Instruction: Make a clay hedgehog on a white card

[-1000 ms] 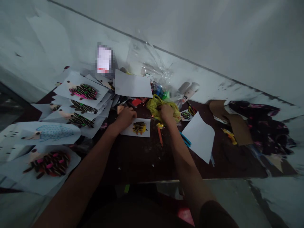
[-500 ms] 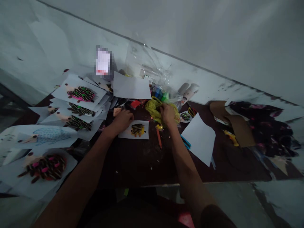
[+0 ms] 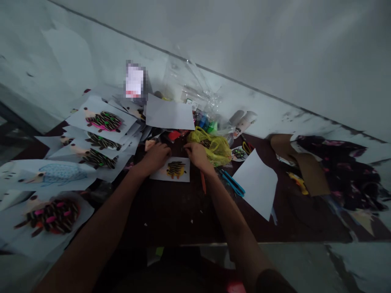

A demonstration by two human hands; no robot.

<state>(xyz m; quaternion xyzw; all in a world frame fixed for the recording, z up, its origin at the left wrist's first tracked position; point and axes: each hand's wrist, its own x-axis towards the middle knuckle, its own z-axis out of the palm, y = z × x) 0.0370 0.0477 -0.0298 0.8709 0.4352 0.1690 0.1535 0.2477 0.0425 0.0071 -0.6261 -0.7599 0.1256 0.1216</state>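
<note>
A small white card (image 3: 155,175) lies flat on the dark table, bearing a yellow clay hedgehog (image 3: 176,169) with dark striped seeds as spines. My left hand (image 3: 157,156) rests at the card's left edge, fingers curled and close together; what they hold, if anything, is hidden. Just above the card's right corner is my right hand (image 3: 197,154), its thumb and fingertips pinched together. Whatever sits in that pinch is too small to make out. Beside it, a yellow plastic bag (image 3: 218,148) stands open, with dark striped seeds (image 3: 205,143) showing inside.
Papers with finished seed hedgehogs (image 3: 104,120) are piled on the left. Blue-handled scissors (image 3: 232,183) and a white sheet (image 3: 256,185) lie to the right, and an orange stick (image 3: 203,183) near my right wrist. A peach clay lump (image 3: 149,144) sits behind my left hand.
My right hand has come out of the yellow bag and moved left to the card, fingers pinched. The bag's mouth and seeds now show. My left hand has barely moved.
</note>
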